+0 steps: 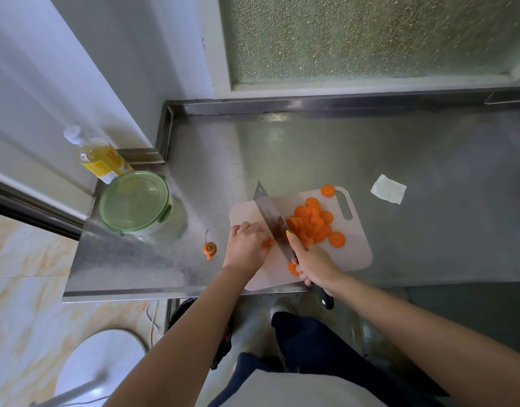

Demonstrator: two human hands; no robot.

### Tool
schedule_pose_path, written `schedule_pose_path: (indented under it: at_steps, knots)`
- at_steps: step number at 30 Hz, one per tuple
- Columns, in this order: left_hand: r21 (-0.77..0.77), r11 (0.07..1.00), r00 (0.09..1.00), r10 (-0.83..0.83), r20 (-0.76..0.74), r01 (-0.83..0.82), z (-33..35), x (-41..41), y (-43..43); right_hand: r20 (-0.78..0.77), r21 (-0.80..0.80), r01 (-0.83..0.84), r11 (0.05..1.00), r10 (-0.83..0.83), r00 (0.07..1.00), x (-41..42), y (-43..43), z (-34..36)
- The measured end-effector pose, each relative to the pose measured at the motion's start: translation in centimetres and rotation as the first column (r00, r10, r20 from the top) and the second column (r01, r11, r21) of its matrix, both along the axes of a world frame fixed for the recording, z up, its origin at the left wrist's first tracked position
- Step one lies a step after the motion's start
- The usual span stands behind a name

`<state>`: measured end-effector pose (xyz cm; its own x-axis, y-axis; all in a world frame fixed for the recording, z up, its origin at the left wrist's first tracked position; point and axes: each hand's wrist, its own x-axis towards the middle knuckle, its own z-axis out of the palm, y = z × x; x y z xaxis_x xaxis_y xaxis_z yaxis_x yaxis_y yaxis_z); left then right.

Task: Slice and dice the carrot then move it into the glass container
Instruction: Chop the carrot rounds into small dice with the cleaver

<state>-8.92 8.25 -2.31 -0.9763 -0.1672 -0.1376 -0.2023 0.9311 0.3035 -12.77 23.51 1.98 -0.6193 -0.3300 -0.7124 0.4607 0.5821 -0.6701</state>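
On a white cutting board (358,254) lies a heap of orange carrot slices (313,221). My left hand (245,248) holds down the short remaining carrot piece (267,242) at the board's left side, fingers curled over it. My right hand (313,264) grips the black handle of a cleaver (270,214), whose blade stands between the carrot piece and the slices. One slice (327,190) sits at the board's far edge, another (292,268) lies under my right hand. The glass container (135,201) with a green lid stands at the left on the steel counter.
The cut carrot top (209,248) with its stem lies on the counter (429,160) left of the board. A bottle of yellow liquid (98,157) stands behind the container. A folded white cloth (388,189) lies at the right. The counter's front edge runs just below the board.
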Motion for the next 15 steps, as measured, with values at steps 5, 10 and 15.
schedule_pose_path:
  at_steps: [5,10,15]
  knots:
    - [0.025,0.999,0.999,0.043,-0.023,-0.042,-0.2,0.2,-0.1,-0.026,0.005,-0.001,1.000,0.002,1.000,0.2,0.0,-0.2]
    - [0.149,0.985,0.996,0.093,-0.016,-0.089,0.2,1.5,-1.5,-0.022,0.055,0.008,0.998,-0.007,1.000,0.3,-0.4,-0.7]
    - [0.339,0.910,0.969,0.206,0.134,-0.240,0.5,2.4,-2.3,0.000,0.035,0.059,0.998,-0.059,0.998,1.1,-0.9,-1.2]
